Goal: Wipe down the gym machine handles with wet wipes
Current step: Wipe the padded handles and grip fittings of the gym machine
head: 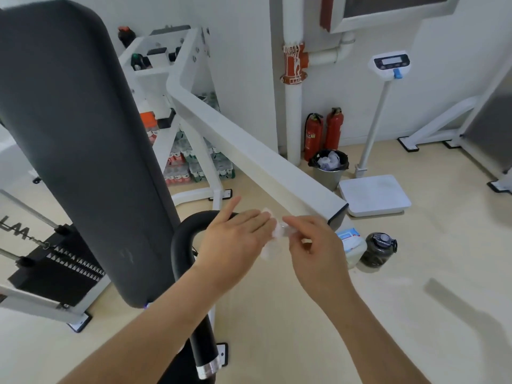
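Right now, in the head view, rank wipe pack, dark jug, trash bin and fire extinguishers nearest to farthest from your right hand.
From the right hand:
1. Wipe pack, on the floor, just right of it.
2. Dark jug, right of the pack.
3. Trash bin, farther back on the floor.
4. Fire extinguishers, behind the bin.

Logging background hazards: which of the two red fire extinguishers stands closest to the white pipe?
The left extinguisher, right beside the white pipe; the right extinguisher stands farther along the wall.
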Motion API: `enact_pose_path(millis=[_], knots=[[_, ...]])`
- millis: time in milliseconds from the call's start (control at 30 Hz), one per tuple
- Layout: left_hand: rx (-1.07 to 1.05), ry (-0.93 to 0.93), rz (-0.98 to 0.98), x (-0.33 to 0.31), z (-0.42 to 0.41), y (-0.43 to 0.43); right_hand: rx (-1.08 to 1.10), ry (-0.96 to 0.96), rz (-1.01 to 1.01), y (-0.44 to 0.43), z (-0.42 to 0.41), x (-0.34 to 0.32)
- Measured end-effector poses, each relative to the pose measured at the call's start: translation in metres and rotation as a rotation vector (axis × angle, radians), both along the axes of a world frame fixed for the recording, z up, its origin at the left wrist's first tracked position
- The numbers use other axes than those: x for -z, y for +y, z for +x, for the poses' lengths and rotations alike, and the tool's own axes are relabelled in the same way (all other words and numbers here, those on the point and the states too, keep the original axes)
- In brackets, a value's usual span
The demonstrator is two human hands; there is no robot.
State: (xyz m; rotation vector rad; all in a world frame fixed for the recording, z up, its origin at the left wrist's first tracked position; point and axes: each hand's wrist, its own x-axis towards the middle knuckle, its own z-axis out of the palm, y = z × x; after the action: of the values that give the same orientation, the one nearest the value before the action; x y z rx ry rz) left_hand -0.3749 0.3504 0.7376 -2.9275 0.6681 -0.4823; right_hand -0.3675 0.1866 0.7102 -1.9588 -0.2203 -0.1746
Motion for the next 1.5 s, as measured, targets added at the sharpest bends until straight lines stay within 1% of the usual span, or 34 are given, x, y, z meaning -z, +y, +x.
enact_pose_path(millis=[33,133,167,233,267,333,400,433,500,567,600,667,700,733,800,867,967,1067,1133,1200,1267,1300,1367,1433,1500], knots=[[-0.023,0.028,0.014,-0.008,0.006,-0.003,-0.011,-0.015,-0.019,0.001,-0.002,0.0],[-0.218,0.237,0.042,-0.031,0.025,-0.018,-0.02,-0.021,-0.039,0.002,-0.005,0.003],[-0.237,0.251,0.039,-0.031,0.028,-0.019,-0.018,-0.023,-0.036,0.002,-0.005,0.004],[-0.232,0.21,-0.017,-0.025,0.024,-0.016,-0.015,-0.027,-0.027,0.0,-0.005,0.006],[-0.189,0.176,-0.031,-0.018,0.018,-0.011,-0.016,-0.027,-0.025,-0.001,-0.005,0.006],[-0.081,0.011,-0.071,-0.001,0.003,-0.004,-0.011,-0.042,-0.064,-0.002,-0.008,0.008],[-0.041,-0.024,-0.099,0.003,-0.002,-0.001,0.001,-0.069,-0.114,0.0,-0.014,0.009],[-0.078,0.024,-0.081,-0.005,0.001,-0.006,0.003,-0.074,-0.128,0.001,-0.016,0.008],[-0.247,0.216,-0.001,-0.024,0.022,-0.017,-0.002,-0.074,-0.14,0.002,-0.019,0.008],[-0.383,0.392,-0.031,-0.039,0.041,-0.025,-0.003,-0.053,-0.115,0.003,-0.02,0.006],[-0.415,0.439,-0.053,-0.041,0.049,-0.028,0.004,-0.041,-0.102,0.002,-0.02,0.005],[-0.405,0.41,-0.026,-0.039,0.046,-0.03,0.042,-0.013,-0.091,-0.003,-0.018,0.004],[-0.387,0.354,0.022,-0.035,0.035,-0.029,0.058,0.009,-0.087,-0.005,-0.016,0.003],[-0.361,0.27,0.025,-0.027,0.022,-0.026,0.068,0.027,-0.081,-0.007,-0.015,0.003],[-0.276,0.086,-0.028,-0.011,-0.001,-0.017,0.066,0.042,-0.065,-0.006,-0.014,0.001],[-0.188,-0.059,-0.088,0.001,-0.011,-0.011,0.028,0.035,-0.07,0.0,-0.016,-0.002],[-0.142,-0.152,-0.183,0.006,-0.016,-0.015,-0.034,0.051,-0.057,0.007,-0.02,-0.005],[-0.167,-0.147,-0.222,0.005,-0.017,-0.018,-0.069,0.098,-0.003,0.007,-0.023,-0.005],[-0.168,-0.132,-0.198,0.003,-0.015,-0.017,-0.072,0.115,0.039,0.005,-0.023,-0.005],[-0.222,-0.123,-0.172,-0.003,-0.01,-0.018,-0.058,0.12,0.065,0.005,-0.023,-0.005],[-0.342,-0.065,-0.091,-0.016,0.001,-0.025,-0.035,0.127,0.077,0.005,-0.024,-0.004],[-0.375,-0.027,-0.057,-0.021,0.009,-0.028,-0.031,0.13,0.078,0.005,-0.025,-0.005],[-0.402,0.082,-0.051,-0.026,0.021,-0.033,-0.017,0.127,0.078,0.006,-0.025,-0.007],[-0.376,0.095,-0.032,-0.026,0.024,-0.032,0.008,0.103,0.048,0.005,-0.021,-0.008],[-0.294,0.105,-0.004,-0.024,0.015,-0.022,0.009,0.087,0.014,0.006,-0.02,-0.009]])
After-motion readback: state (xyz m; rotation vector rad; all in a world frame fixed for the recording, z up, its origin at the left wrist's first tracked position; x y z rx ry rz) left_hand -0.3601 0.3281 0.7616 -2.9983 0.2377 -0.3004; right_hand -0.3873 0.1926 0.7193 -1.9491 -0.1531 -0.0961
